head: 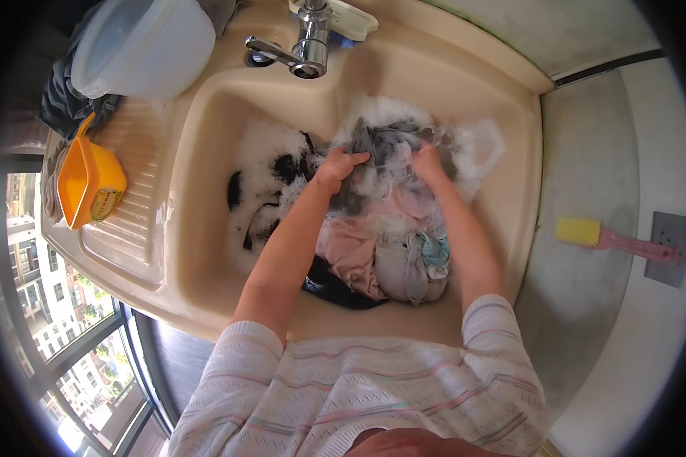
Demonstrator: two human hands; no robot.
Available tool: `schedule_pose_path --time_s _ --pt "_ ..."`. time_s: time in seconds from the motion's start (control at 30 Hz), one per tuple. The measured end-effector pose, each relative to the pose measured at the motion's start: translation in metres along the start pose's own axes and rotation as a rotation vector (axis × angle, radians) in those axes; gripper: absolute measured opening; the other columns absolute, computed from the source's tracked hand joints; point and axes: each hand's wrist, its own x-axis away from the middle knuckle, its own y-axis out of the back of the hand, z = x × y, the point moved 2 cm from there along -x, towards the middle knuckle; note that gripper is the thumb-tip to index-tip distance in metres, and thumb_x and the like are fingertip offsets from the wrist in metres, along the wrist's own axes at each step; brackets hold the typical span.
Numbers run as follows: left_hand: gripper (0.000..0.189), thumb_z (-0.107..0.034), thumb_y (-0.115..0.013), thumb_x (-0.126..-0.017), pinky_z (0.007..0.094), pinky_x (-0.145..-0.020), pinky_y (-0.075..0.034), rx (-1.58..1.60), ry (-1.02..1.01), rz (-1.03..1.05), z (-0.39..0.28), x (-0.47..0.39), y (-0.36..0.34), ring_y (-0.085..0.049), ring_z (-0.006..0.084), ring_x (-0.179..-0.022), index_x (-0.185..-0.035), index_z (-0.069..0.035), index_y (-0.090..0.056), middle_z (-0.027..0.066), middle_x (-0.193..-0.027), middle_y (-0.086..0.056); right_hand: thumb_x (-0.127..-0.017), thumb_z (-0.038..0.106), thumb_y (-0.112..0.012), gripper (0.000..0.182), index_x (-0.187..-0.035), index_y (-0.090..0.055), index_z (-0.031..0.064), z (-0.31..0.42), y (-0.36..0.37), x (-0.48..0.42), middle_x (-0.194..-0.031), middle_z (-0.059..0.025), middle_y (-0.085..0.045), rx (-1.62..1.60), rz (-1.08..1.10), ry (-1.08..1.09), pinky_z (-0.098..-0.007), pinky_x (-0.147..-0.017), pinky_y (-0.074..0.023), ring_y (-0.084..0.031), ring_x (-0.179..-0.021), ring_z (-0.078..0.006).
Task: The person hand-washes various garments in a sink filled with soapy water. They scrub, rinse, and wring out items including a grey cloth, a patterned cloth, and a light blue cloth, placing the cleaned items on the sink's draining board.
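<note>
Both hands are on a wet, soapy grey cloth (394, 137) in a beige laundry sink (206, 240). My left hand (338, 167) grips the cloth's left part, its index finger stretched to the right. On the other side my right hand (426, 163) holds a fold, its fingertips partly hidden by foam. Nearer my body, pink fabric (354, 254), a light grey garment (403, 271) and a teal cloth (436, 249) lie bunched together. Black fabric (343, 288) sticks out beneath them. Dark pieces of cloth (286, 167) float among suds in the left basin.
A chrome faucet (313, 43) overhangs the sink's far edge, with a brush (351, 20) behind it. On the left ribbed drainboard (140, 200) are a yellow plastic scoop (103, 183), a translucent white basin (166, 51) and dark cloth (68, 97). A yellow-bristled brush (577, 231) is at right.
</note>
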Motion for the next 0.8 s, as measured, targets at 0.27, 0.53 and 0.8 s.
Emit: schedule_pose_path --time_s 0.27,0.53,0.8 --pt "0.035 -0.036 -0.049 -0.087 0.0295 -0.045 -0.047 0.501 0.223 0.197 -0.005 0.004 0.014 -0.057 0.0187 -0.057 -0.096 -0.002 -0.054 0.0098 -0.079 -0.060 -0.070 0.024 -0.071 0.040 -0.100 -0.059 -0.0003 0.002 0.021 -0.007 -0.088 -0.0086 -0.063 -0.541 0.205 -0.076 -0.0297 -0.070 -0.0471 -0.058 -0.081 -0.0143" --pt "0.029 -0.034 -0.052 -0.082 0.0315 -0.080 -0.044 0.688 -0.553 0.117 0.021 0.014 0.002 -0.055 0.0184 -0.083 -0.103 -0.014 -0.054 0.0052 -0.091 -0.059 -0.068 0.026 -0.067 0.020 -0.070 -0.056 0.0095 0.175 -0.072 0.139 -0.092 -0.0072 -0.054 0.006 0.017 0.807 -0.0361 -0.069 -0.0456 -0.055 -0.083 -0.0310" --pt "0.022 -0.022 -0.042 -0.085 0.0348 -0.067 -0.047 0.577 0.096 -0.137 0.024 -0.015 -0.023 -0.057 0.0221 -0.072 -0.092 -0.006 -0.056 0.0093 -0.082 -0.059 -0.070 0.029 -0.062 0.027 -0.063 -0.050 0.0060 0.113 -0.066 0.034 -0.062 -0.0171 -0.055 0.095 -0.206 0.284 -0.0438 -0.054 -0.0427 -0.055 -0.063 -0.0374"
